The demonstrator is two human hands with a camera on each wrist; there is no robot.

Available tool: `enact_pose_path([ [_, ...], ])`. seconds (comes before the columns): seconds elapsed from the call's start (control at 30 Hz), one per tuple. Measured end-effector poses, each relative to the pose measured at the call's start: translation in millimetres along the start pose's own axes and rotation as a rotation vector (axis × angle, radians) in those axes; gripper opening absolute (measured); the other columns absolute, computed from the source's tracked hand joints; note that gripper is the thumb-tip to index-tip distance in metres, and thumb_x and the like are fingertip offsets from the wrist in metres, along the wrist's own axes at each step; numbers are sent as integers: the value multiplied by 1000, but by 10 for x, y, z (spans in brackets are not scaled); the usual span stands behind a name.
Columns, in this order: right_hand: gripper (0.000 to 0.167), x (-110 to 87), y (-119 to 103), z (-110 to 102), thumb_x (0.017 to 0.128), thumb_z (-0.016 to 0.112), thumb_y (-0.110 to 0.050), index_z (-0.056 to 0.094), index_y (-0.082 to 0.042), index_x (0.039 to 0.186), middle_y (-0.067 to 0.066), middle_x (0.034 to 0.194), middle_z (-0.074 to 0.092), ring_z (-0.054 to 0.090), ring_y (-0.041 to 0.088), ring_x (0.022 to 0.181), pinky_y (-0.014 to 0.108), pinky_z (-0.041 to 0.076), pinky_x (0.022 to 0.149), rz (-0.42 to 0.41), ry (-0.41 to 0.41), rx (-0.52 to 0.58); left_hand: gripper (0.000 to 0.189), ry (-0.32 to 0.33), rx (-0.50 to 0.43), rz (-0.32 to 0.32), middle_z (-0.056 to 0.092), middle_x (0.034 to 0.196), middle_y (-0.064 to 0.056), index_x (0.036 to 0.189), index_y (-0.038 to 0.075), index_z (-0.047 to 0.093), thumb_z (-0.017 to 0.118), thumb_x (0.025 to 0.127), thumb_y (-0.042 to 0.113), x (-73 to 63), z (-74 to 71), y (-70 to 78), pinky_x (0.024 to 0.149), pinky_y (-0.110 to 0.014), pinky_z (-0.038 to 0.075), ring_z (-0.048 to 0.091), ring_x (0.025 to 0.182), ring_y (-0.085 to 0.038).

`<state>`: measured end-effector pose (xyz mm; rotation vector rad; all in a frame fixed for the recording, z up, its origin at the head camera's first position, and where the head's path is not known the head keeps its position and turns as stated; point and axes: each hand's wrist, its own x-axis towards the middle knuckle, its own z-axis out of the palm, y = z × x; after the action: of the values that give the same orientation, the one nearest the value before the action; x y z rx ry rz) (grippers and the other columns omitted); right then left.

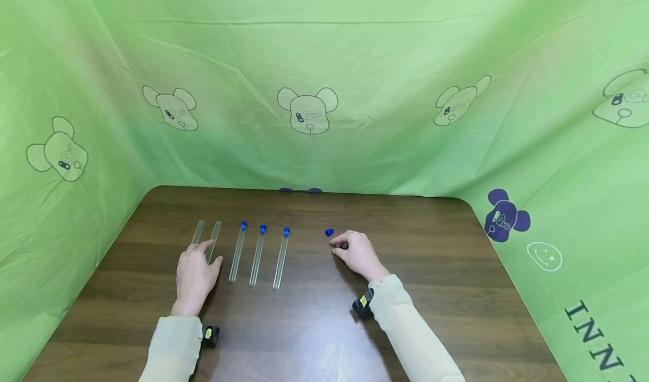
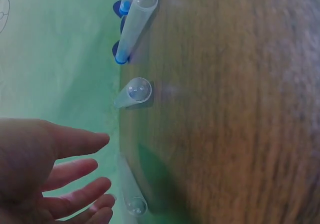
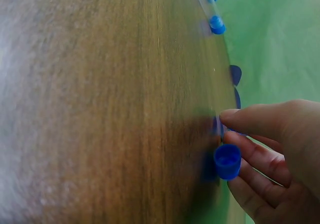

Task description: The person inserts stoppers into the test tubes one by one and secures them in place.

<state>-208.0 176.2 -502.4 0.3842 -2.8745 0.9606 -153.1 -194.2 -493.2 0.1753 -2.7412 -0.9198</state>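
My left hand (image 1: 195,275) is at the left of the table, fingers spread and thumb apart. Its fingertips overlap two clear test tubes without caps, the outer tube (image 1: 198,232) and the inner tube (image 1: 215,236). In the left wrist view a tube's rounded end (image 2: 136,206) shows just beyond the fingers (image 2: 82,191). On the right, my right hand (image 1: 359,253) reaches low over the table with bent fingers. A small blue cap (image 1: 329,232) lies right by its fingertips. The right wrist view shows a blue cap (image 3: 227,162), hollow end facing me, overlapping the fingers, with thumb and forefinger slightly apart.
Between my hands lie three test tubes with blue caps, a left one (image 1: 238,252), a middle one (image 1: 257,257) and a right one (image 1: 281,258), their caps toward the back. A green printed cloth (image 1: 304,156) stands behind and beside the wooden table (image 1: 309,337).
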Motion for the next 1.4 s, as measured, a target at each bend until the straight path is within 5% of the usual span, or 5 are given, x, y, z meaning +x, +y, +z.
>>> enact_pose_path([
  [0.5,17,7,74,-107,84,82,-8,81,-8,101,-1,91,72,64,10,77,31,53,73,13,7,55,45,-24,28,-12,60,118,-33,131,-7,62,70,88,1,-17,-8,-45,86,-62,46,58,103,-55],
  [0.9,25,-51,84,-239,81,86,-10,79,-8,105,-1,89,70,61,9,74,31,51,71,38,-156,65,39,15,-2,29,68,95,-21,123,-10,65,67,84,-6,-2,18,-101,77,-60,49,65,90,-46],
  [1.4,14,-74,148,-170,81,83,-4,80,-10,93,-4,81,65,59,9,73,32,51,70,4,-118,26,41,-49,16,4,69,89,-15,125,-11,63,70,85,-2,13,35,-114,78,-60,49,65,89,-45],
])
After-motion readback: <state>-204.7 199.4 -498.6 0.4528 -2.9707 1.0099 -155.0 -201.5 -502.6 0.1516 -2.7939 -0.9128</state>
